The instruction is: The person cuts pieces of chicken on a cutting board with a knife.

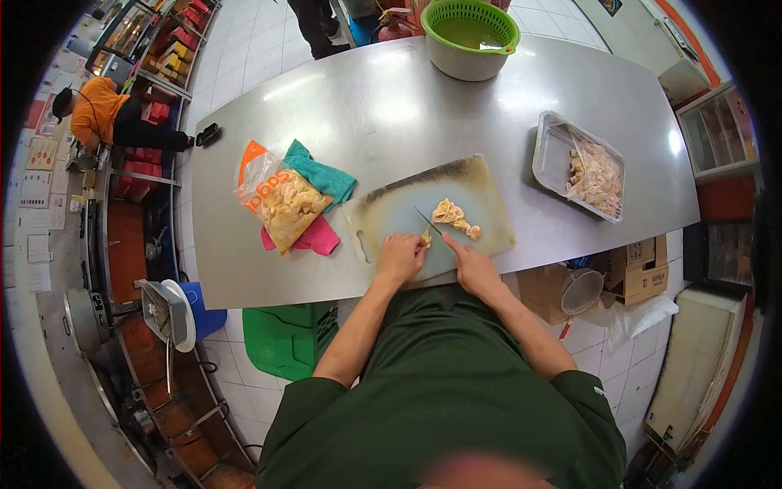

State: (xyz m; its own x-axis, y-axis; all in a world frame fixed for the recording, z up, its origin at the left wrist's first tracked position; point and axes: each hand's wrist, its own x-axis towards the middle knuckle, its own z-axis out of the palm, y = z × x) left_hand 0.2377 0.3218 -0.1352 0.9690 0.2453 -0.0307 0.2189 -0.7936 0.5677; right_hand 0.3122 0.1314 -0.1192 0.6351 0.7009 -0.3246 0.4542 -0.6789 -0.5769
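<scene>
On the stained cutting board [383, 216] lies a small heap of pale yellow meat pieces [448, 213]. My right hand [475, 267] is closed round the handle of a knife [427, 220], whose blade points up and left beside the heap. Left of the blade, my left hand [402, 257] rests on the board with its fingers bent together over a small yellowish piece [426, 235]; most of that piece is hidden. A plastic bag of raw meat pieces [287, 205] lies left of the board, against a teal cloth [324, 173] and a pink cloth [318, 237].
A clear tray [552, 159] of shredded-looking meat stands at the right of the steel table [366, 106]. A green colander in a white bowl [464, 61] stands at the far edge. One person in orange [99, 110] is at the left shelves; another person's dark legs [314, 24] show beyond the table.
</scene>
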